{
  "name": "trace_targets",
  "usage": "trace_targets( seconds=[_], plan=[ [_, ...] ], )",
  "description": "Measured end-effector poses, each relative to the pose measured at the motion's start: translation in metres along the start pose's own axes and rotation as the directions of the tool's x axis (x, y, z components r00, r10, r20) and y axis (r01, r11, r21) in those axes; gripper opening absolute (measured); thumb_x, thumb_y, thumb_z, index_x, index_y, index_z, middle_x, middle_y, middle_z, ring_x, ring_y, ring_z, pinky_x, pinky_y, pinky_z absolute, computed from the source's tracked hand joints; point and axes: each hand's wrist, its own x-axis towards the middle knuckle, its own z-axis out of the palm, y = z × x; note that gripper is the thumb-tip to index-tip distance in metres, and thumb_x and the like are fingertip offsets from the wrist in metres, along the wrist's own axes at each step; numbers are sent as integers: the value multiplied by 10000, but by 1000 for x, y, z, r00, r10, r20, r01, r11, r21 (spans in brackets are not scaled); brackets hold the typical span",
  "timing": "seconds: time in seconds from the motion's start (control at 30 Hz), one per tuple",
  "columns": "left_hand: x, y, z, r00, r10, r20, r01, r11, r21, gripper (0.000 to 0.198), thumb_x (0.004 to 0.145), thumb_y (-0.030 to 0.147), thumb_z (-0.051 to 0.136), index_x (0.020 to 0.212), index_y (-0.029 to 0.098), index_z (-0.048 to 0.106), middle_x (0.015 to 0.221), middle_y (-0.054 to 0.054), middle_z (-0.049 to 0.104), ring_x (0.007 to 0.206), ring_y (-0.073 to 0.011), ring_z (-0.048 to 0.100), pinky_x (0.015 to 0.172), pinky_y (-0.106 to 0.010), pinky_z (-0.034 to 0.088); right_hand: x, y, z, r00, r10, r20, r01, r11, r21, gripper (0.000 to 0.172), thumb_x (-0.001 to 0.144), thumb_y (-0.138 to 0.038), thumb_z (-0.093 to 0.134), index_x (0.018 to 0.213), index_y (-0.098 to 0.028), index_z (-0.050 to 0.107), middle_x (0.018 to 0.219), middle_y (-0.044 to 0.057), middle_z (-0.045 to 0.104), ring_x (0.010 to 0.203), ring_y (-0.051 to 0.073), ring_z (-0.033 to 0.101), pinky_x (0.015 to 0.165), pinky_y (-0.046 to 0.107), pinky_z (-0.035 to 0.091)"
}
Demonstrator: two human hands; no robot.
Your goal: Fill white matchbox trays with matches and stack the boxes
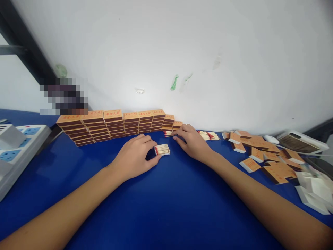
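My left hand (135, 156) grips a small white matchbox tray (169, 152) by its left end, between thumb and fingers. Red-headed matches (162, 149) lie side by side in the tray, which rests on the blue table. Beyond it and to the right, my right hand (191, 140) has its thumb and fingertips closed at a small bunch of loose matches (168, 133). How many of these are between the fingers is hidden. A larger heap of loose matches (210, 135) lies just right of my right hand, against the wall.
Stacked orange matchboxes (113, 114) line the wall at left, dropping lower toward the middle. Matchbox sleeves (279, 172) lie scattered at right, with white trays (312, 198) nearer the edge. A power strip (28, 139) stands far left. A white-edged device (299, 141) leans at far right.
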Motion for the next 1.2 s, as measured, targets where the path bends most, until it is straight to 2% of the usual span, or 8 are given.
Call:
trace_targets(
  seconds=[0.37, 0.67, 0.97, 1.2],
  plan=[
    [-1, -1, 1, 1000, -1, 0, 1, 1000, -3, 234, 975, 380, 675, 1097, 192, 742, 993, -66, 715, 948, -258, 664, 811, -403, 556, 2, -11, -3, 1000, -18, -12, 18, 999, 35, 213, 1048, -223, 537, 1102, -219, 743, 986, 108, 609, 1000, 283, 591, 898, 453, 531],
    [-1, 0, 0, 1000, 0, 4, 0, 1000, -1, 226, 973, 372, 680, 1086, 187, 743, 992, -64, 714, 941, -255, 662, 813, -405, 557, 2, -6, 0, 999, -24, -28, 25, 999, 33, 122, 1027, -240, 598, 1007, -215, 716, 987, 105, 637, 994, 288, 587, 898, 457, 525],
    [0, 1, 0, 1000, -10, 9, 10, 1000, -5, 232, 973, 364, 687, 1101, 179, 745, 997, -61, 717, 947, -251, 661, 812, -405, 561, 1, -8, 1, 996, -75, -49, 75, 997, -4, 204, 1052, -251, 569, 1076, -202, 766, 956, 110, 626, 991, 285, 581, 861, 441, 521],
    [-1, 0, 0, 1000, -6, 8, 6, 1000, 0, 236, 973, 368, 689, 1102, 178, 746, 997, -56, 715, 944, -244, 656, 820, -400, 554, 1, -6, 2, 998, -53, -43, 52, 999, -12, 209, 1051, -228, 554, 1128, -220, 749, 988, 113, 629, 1000, 292, 579, 880, 453, 521]
  ],
)
